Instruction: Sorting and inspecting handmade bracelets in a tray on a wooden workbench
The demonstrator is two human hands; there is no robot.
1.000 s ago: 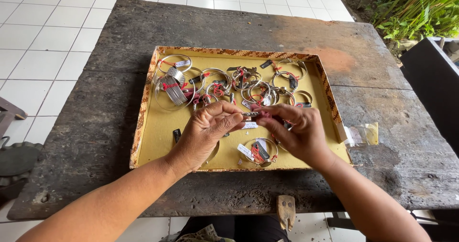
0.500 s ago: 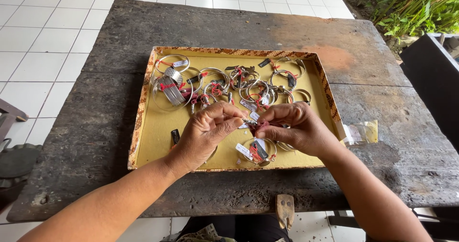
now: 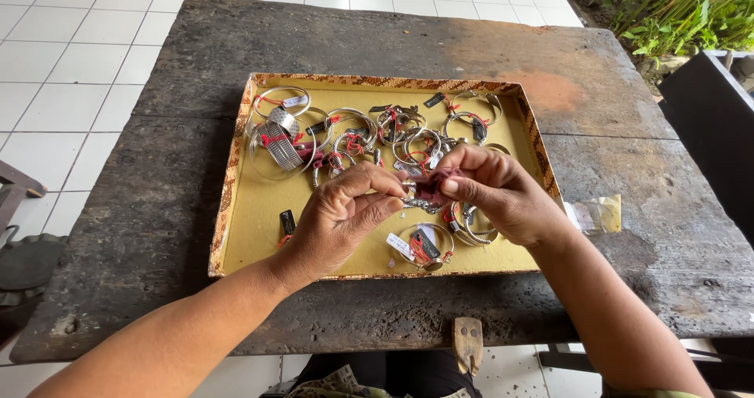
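Note:
Above a shallow yellow tray [image 3: 251, 209] with a patterned rim, my two hands meet over its near middle. My left hand [image 3: 345, 217] pinches one end of a silver chain bracelet [image 3: 422, 204] between thumb and fingers. Its other end, along with a reddish thread or tag [image 3: 436, 184] tied to it, is pinched by my right hand [image 3: 499, 194]. Several silver bangles [image 3: 408, 135] with red threads and small tags lie across the far half of the tray. A wide ribbed silver cuff [image 3: 281, 140] lies at the far left. One tagged bangle [image 3: 424, 245] rests just below my hands.
The tray sits on a dark weathered wooden table [image 3: 157, 209]. A small clear plastic bag [image 3: 597, 213] lies to the right of the tray. A wooden handle [image 3: 468, 343] sticks out at the near edge. White floor tiles surround the table; plants stand at the top right.
Both hands have stayed over the near middle of the tray, their fingers shifting on the chain bracelet and its red thread. The view has shifted slightly.

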